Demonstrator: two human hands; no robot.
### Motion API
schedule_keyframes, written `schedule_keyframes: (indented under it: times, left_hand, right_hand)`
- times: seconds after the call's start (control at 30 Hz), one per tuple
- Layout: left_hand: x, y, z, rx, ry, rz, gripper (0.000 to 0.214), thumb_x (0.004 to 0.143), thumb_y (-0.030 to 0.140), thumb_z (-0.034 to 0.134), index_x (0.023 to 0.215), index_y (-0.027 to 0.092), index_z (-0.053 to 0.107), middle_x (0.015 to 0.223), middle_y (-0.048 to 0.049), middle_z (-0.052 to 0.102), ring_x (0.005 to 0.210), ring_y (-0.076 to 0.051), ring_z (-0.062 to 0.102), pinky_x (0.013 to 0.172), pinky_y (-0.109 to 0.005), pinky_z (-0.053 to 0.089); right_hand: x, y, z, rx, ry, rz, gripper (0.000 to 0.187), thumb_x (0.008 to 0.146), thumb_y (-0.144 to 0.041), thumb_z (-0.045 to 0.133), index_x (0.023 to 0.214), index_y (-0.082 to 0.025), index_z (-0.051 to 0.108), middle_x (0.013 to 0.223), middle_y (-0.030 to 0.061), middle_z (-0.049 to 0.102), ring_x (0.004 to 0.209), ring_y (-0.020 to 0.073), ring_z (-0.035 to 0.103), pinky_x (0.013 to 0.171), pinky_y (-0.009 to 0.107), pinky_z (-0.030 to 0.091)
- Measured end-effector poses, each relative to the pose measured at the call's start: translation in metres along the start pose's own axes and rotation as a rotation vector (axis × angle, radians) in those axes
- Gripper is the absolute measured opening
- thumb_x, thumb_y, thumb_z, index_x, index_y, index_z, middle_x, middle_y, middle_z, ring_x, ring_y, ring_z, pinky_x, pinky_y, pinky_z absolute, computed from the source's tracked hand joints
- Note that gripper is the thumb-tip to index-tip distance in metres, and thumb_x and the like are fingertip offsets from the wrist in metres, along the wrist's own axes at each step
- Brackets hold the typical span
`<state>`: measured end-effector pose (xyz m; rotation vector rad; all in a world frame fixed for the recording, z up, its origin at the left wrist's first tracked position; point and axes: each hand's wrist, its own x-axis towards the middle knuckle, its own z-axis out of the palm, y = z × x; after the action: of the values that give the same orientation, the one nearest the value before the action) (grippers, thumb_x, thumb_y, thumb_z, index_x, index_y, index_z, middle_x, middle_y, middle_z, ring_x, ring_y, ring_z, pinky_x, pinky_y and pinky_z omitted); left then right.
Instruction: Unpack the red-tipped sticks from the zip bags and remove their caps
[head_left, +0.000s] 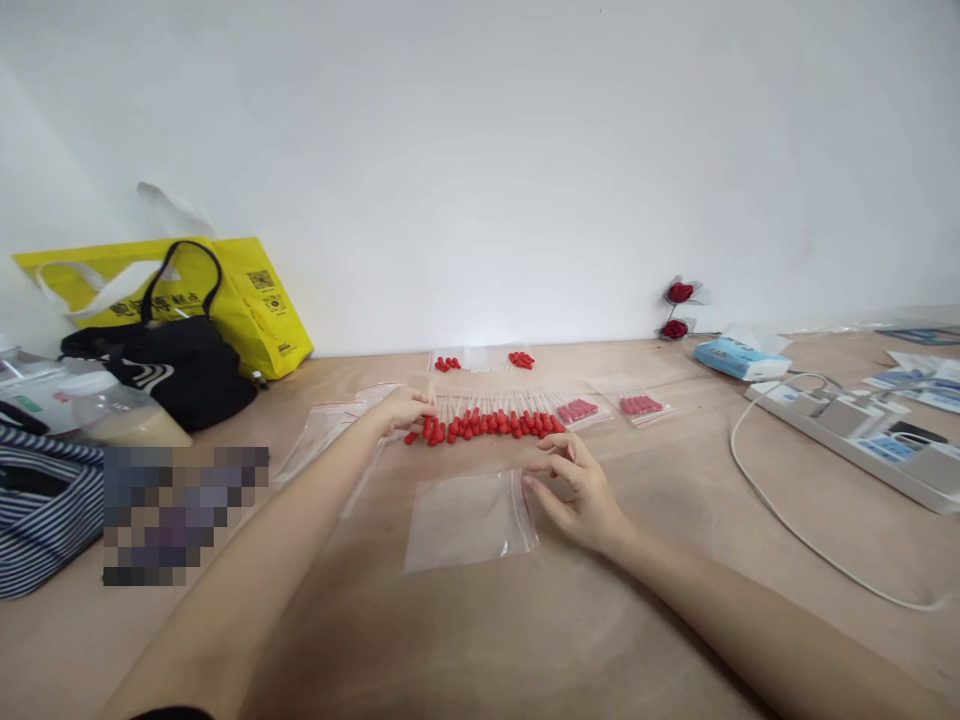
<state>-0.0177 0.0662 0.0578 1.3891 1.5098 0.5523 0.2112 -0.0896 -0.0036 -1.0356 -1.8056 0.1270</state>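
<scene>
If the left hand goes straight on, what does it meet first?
The left hand would probably meet thin pale sticks with red rounded tips first; whether they already touch is unclear.

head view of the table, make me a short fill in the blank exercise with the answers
1. The row of sticks is tipped in ____.
2. The hand nearest the front clear bag is the ____ one.
3. The large shopping bag behind the black bag is mainly ____.

Missing words: red; right; yellow.
</scene>
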Motion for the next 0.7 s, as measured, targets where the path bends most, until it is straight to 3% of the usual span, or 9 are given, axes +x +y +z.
schedule_keyframes:
  times: [0.23, 0.43, 0.6, 0.7]
  left_hand:
    - [0.025, 0.008, 0.014, 0.124, 0.042, -0.031, 0.017, 0.052, 0.013, 0.071, 0.051, 0.014, 0.054, 0.046, 0.0013, 0.057, 0.050, -0.011, 0.056, 0.054, -0.021, 0.047]
    - [0.029, 0.004, 0.014, 0.235, 0.152, -0.012, 0.030, 0.047, 0.018, 0.077, 0.048, 0.015, 0.047, 0.038, 0.0058, 0.044, 0.045, -0.011, 0.052, 0.048, -0.020, 0.044]
    - [0.031, 0.001, 0.013, 0.334, 0.208, 0.048, 0.032, 0.046, 0.023, 0.078, 0.054, 0.016, 0.048, 0.043, 0.0040, 0.050, 0.046, -0.012, 0.053, 0.050, -0.024, 0.044]
    - [0.017, 0.001, 0.013, 0.411, 0.261, 0.147, 0.024, 0.052, 0.026, 0.073, 0.059, 0.016, 0.052, 0.050, 0.0012, 0.054, 0.054, -0.015, 0.056, 0.055, -0.025, 0.044]
  right_hand:
    - [-0.005, -0.001, 0.001, -0.022, -0.135, -0.101, 0.015, 0.078, -0.017, 0.048, 0.090, -0.019, 0.057, 0.105, 0.0102, 0.046, 0.076, 0.0135, 0.054, 0.070, 0.031, 0.049]
    - [-0.006, 0.000, 0.000, -0.024, -0.161, -0.113, 0.015, 0.078, -0.017, 0.047, 0.089, -0.019, 0.058, 0.105, 0.0102, 0.047, 0.073, 0.0126, 0.053, 0.067, 0.030, 0.049]
    - [-0.006, 0.001, 0.000, -0.035, -0.166, -0.123, 0.015, 0.078, -0.017, 0.047, 0.089, -0.020, 0.057, 0.105, 0.0100, 0.047, 0.074, 0.0131, 0.053, 0.067, 0.030, 0.049]
    - [-0.005, -0.001, -0.001, -0.057, -0.166, -0.134, 0.014, 0.078, -0.016, 0.047, 0.088, -0.019, 0.057, 0.104, 0.0095, 0.047, 0.071, 0.0120, 0.053, 0.066, 0.028, 0.048]
